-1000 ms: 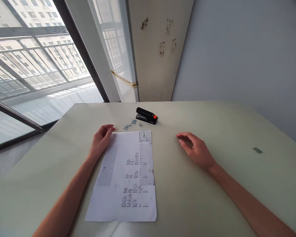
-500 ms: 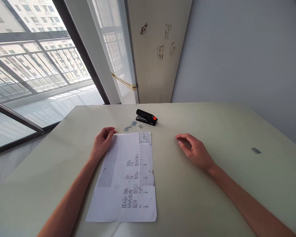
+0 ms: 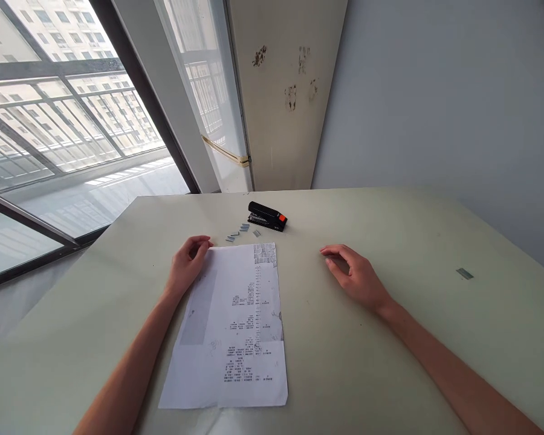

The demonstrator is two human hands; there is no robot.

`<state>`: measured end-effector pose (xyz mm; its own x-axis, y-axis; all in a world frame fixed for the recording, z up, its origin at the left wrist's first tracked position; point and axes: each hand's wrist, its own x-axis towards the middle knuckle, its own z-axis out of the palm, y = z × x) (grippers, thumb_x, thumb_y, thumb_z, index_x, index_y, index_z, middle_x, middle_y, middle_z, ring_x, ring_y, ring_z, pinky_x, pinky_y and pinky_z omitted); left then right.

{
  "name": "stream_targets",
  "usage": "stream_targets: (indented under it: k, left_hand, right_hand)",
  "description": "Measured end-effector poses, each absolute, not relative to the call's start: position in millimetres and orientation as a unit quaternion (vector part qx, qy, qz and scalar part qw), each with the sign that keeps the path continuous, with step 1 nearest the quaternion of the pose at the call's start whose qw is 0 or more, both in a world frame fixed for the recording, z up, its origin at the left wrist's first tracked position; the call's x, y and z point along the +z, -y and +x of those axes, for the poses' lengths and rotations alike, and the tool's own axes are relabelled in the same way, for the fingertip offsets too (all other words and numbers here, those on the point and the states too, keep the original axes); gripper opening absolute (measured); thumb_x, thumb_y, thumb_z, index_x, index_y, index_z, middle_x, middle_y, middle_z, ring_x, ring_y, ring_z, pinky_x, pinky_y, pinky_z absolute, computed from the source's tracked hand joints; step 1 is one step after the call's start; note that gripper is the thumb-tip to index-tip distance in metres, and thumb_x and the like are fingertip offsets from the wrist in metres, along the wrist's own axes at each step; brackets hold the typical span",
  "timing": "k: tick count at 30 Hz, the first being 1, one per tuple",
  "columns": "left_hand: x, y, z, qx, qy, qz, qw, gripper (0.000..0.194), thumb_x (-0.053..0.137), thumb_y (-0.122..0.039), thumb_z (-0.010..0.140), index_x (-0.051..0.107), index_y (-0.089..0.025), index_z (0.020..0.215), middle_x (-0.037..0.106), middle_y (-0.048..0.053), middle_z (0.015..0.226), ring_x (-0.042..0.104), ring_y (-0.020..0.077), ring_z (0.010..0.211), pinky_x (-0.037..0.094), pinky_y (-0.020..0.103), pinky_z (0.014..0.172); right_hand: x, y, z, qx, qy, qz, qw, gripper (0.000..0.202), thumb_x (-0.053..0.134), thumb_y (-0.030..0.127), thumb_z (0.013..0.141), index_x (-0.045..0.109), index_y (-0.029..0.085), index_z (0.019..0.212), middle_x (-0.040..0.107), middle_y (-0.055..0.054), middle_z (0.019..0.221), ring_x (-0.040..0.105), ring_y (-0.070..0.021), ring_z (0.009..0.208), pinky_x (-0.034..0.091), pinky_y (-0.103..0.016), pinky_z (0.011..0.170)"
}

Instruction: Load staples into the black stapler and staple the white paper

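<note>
My left hand (image 3: 189,263) rests on its side on the table, against the top left corner of a printed sheet of paper (image 3: 249,320). Its fingers are loosely curved, with a gap between thumb and forefinger and nothing seen in it. The sheet lies flat, its text upside down to me. To the right of the paper, my right hand (image 3: 357,277) lies on the bare tabletop, thumb and forefinger apart, holding nothing. Beyond the sheet sits a black stapler (image 3: 266,216) with an orange-red patch. Several short staple strips (image 3: 243,228) are scattered between stapler and paper.
The pale table (image 3: 403,241) extends to both sides. A larger grey strip (image 3: 465,273) lies far right on it. Behind the table stand a worn beige panel (image 3: 281,139) and a grey-blue wall (image 3: 426,96). Windows (image 3: 68,109) over a railed balcony are at left.
The camera view has shifted slightly. Both hands, the paper, the stapler and the staple strips keep their places on the table.
</note>
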<state>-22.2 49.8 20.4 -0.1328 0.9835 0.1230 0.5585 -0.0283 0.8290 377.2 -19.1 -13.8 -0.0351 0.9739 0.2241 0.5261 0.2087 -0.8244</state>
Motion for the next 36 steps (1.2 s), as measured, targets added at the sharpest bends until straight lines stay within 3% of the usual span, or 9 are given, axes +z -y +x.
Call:
stream_targets:
  k: [12,17,20,26,31,36]
  left_hand:
    - [20,-50,-19,0.390,-0.644,0.602,0.267,0.037,0.061,-0.052,0.090,0.069,-0.023,0.112,0.078,0.006,0.110,0.071,0.0257,0.109,0.051,0.038,0.100]
    - [23,-45,-20,0.389,-0.645,0.600,0.270,0.040,0.062,-0.055,0.091,0.069,-0.023,0.114,0.078,0.006,0.113,0.070,0.0265,0.113,0.051,0.039,0.105]
    - [22,-32,-27,0.379,-0.656,0.596,0.267,0.044,0.064,-0.059,0.090,0.068,-0.025,0.117,0.077,0.007,0.119,0.068,0.0286,0.120,0.050,0.041,0.107]
    - [19,11,-51,0.305,-0.643,0.654,0.257,0.050,0.062,-0.065,0.092,0.061,-0.032,0.130,0.063,0.005,0.148,0.059,0.0318,0.135,0.050,0.045,0.111]
    - [17,46,-67,0.227,-0.563,0.772,0.187,0.057,0.058,-0.061,0.098,0.050,-0.038,0.150,0.043,0.000,0.167,0.043,0.0334,0.152,0.041,0.053,0.122]
    - [14,61,-71,0.117,-0.478,0.865,0.100,0.071,0.061,-0.058,0.098,0.035,-0.043,0.163,0.039,-0.001,0.170,0.031,0.0372,0.158,0.035,0.061,0.125]
  right_hand:
    - [-17,19,379,0.262,0.671,-0.565,0.402,0.023,0.054,0.041,0.102,0.069,0.030,0.115,0.073,-0.007,0.130,0.070,-0.0296,0.118,0.060,-0.037,0.063]
    - [-15,18,378,0.262,0.674,-0.560,0.404,0.022,0.053,0.039,0.102,0.069,0.030,0.114,0.073,-0.006,0.130,0.069,-0.0291,0.119,0.062,-0.040,0.072]
    - [-12,17,378,0.263,0.676,-0.555,0.408,0.021,0.053,0.038,0.101,0.069,0.029,0.112,0.073,-0.007,0.129,0.069,-0.0288,0.120,0.062,-0.040,0.075]
    - [-11,17,379,0.265,0.683,-0.549,0.403,0.022,0.052,0.037,0.101,0.068,0.029,0.113,0.072,-0.008,0.130,0.067,-0.0296,0.122,0.056,-0.035,0.060]
    - [-9,17,379,0.275,0.677,-0.549,0.405,0.022,0.052,0.035,0.101,0.069,0.027,0.112,0.071,-0.008,0.130,0.067,-0.0287,0.122,0.060,-0.039,0.076]
    - [-7,17,379,0.300,0.655,-0.546,0.426,0.020,0.055,0.035,0.100,0.069,0.028,0.111,0.073,-0.008,0.128,0.068,-0.0285,0.121,0.060,-0.043,0.087]
